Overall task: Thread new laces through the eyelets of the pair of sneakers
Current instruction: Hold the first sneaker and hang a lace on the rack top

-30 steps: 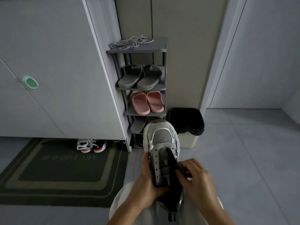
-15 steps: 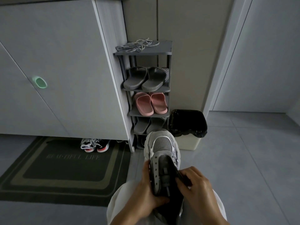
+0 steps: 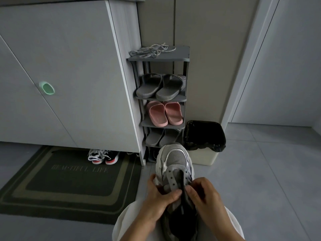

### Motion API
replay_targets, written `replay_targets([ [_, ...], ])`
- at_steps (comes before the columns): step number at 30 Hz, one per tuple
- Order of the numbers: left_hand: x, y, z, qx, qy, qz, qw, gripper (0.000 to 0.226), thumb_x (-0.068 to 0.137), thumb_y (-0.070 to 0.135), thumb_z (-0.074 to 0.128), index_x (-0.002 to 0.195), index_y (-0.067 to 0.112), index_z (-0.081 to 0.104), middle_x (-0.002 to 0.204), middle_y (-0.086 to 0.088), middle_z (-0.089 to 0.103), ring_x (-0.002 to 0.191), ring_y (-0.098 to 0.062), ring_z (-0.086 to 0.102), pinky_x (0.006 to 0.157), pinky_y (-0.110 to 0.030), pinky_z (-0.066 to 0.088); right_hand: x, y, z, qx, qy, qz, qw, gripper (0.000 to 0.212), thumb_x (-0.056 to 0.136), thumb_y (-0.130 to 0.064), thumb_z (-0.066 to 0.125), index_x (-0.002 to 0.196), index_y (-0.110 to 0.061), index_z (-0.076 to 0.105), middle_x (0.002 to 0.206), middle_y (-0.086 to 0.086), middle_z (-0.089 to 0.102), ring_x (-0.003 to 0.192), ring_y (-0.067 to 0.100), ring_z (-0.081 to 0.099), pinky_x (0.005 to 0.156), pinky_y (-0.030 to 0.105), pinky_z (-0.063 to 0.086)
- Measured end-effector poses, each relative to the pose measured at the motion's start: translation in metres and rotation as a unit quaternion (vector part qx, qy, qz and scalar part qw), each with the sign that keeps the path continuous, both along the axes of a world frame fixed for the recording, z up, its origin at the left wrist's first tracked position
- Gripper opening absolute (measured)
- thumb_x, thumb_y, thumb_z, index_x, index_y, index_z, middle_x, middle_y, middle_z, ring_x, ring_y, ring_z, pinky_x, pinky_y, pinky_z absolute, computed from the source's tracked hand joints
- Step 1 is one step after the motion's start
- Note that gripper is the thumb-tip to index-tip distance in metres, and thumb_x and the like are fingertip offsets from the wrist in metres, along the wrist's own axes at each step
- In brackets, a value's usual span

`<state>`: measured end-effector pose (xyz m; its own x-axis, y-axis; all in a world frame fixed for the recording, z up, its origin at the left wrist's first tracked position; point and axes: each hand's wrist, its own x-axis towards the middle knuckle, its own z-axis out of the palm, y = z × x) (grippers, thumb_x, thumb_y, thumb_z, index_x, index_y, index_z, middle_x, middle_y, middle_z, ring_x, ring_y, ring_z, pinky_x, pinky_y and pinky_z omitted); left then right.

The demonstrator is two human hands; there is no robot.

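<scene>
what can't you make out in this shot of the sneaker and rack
Head view only:
1. Heel of the sneaker: cut off by the bottom edge.
2. Any lace end at the eyelets: hidden by the left hand and right hand.
3. Lowest shelf of the shoe rack: blocked by the sneaker's toe.

dark doormat (image 3: 69, 186), faint lettering "BEAUTIFUL LIFE"

Mesh-cloth sneaker (image 3: 175, 159) with glossy silver trim; matt rubbery slippers (image 3: 164, 113).

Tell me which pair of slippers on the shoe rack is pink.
The pink slippers sit two shelves below the laces, between the grey pair above and the grey pair below.
</scene>
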<state>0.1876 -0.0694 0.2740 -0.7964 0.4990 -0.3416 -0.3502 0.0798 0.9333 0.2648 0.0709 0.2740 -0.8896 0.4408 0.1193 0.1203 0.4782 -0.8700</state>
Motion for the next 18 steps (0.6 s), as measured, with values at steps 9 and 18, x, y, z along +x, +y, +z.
replay_targets([
  [9, -0.016, 0.006, -0.009, 0.044, -0.049, 0.002, 0.998, 0.117, 0.017, 0.031, 0.090, 0.122, 0.013, 0.042, 0.106, -0.015, 0.064, 0.089, -0.023, 0.065, 0.057, -0.018, 0.053, -0.022, -0.006, -0.008, -0.037, -0.014, -0.012, 0.999, 0.023, 0.080, -0.020, 0.068, 0.068, -0.026, 0.050, 0.067, -0.004, 0.056, 0.073, 0.005, 0.053, 0.059, 0.010, 0.040],
  [18, -0.086, 0.018, 0.012, 0.104, -0.037, 0.038, 0.993, 0.066, 0.049, 0.016, 0.082, 0.109, 0.004, 0.057, 0.096, -0.020, 0.070, 0.087, -0.033, 0.068, 0.061, -0.026, 0.056, -0.097, 0.011, 0.028, -0.045, 0.013, 0.053, 0.998, 0.009, 0.083, -0.020, 0.065, 0.079, -0.023, 0.057, 0.081, -0.001, 0.060, 0.075, 0.008, 0.057, 0.065, 0.016, 0.046],
])
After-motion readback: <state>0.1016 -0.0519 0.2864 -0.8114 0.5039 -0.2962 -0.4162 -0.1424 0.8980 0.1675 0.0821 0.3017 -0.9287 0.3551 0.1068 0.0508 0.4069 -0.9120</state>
